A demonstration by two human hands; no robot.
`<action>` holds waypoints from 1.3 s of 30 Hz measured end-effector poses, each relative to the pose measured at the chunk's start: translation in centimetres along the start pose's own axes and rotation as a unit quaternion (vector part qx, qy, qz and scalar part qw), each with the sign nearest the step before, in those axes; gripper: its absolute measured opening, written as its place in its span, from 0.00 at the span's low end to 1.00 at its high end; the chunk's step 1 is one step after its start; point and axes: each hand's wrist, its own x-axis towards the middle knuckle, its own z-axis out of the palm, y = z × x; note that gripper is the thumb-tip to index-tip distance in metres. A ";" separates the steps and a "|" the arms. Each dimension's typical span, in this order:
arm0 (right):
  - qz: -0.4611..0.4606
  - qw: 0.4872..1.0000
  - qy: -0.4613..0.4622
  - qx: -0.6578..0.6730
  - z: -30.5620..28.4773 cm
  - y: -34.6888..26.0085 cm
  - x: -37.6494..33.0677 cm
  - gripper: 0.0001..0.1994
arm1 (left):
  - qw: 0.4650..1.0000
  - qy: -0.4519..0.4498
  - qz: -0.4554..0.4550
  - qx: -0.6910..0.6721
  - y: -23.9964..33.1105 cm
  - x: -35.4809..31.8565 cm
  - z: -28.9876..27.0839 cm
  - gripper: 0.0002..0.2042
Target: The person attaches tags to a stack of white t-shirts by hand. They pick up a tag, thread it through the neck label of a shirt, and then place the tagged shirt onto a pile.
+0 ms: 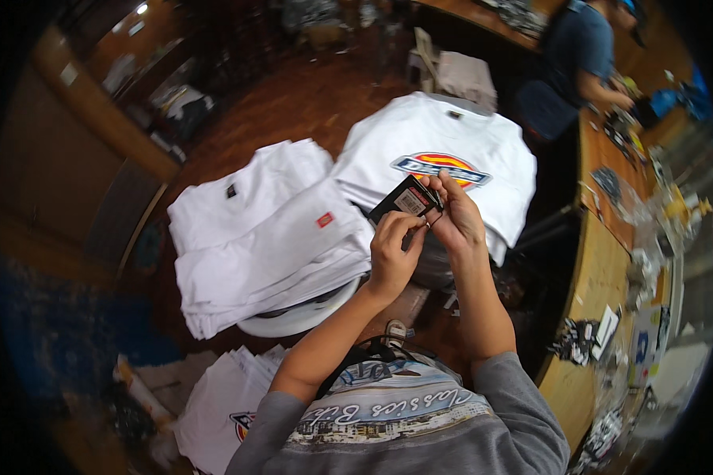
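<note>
A dim workroom with a brown wooden floor [293, 103] fills my remote view. Nearest, the black tag [405, 198] sits between both hands, just ahead of the left hand [392, 255] and left of the right hand [461, 220]. Its long axis seems to slope up to the right. I see the right fingers gripping its right end; the left fingertips bunch at its lower edge, but whether they pinch it I cannot tell. Folded white shirts [253, 233] limit the left side, an emblem shirt [467, 138] lies ahead, and a dark gap separates the right arm from the workbench [590, 277]. Farther off, a co-worker [585, 43] leans over it.
</note>
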 end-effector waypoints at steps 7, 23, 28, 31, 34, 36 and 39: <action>0.059 0.996 0.062 -0.037 2.6 12.7 5.8 0.06 | 0.898 0.072 -0.353 -0.252 -6.6 -2.2 -8.0 0.04; -0.313 0.486 -0.370 -0.727 4.7 28.3 16.8 0.15 | 0.906 0.031 -0.422 0.007 -25.2 0.2 -24.5 0.04; -0.015 0.740 -0.264 -0.618 3.7 32.2 19.5 0.05 | 0.886 0.084 -0.444 -0.098 -28.8 3.6 -25.8 0.08; 0.057 0.788 -0.192 -0.582 3.4 33.9 21.7 0.04 | 0.883 0.106 -0.456 -0.036 -32.2 3.1 -26.1 0.10; 0.009 0.750 -0.159 -0.642 2.9 35.6 24.0 0.04 | 0.812 0.255 -0.516 0.092 -37.0 1.5 -27.3 0.14; 0.000 0.753 -0.148 -0.642 2.0 36.1 25.5 0.04 | 0.746 0.290 -0.597 -0.064 -37.4 2.5 -26.9 0.13; -0.017 0.728 -0.153 -0.668 2.6 37.2 26.3 0.04 | 0.691 0.281 -0.631 -0.212 -38.4 2.9 -27.2 0.11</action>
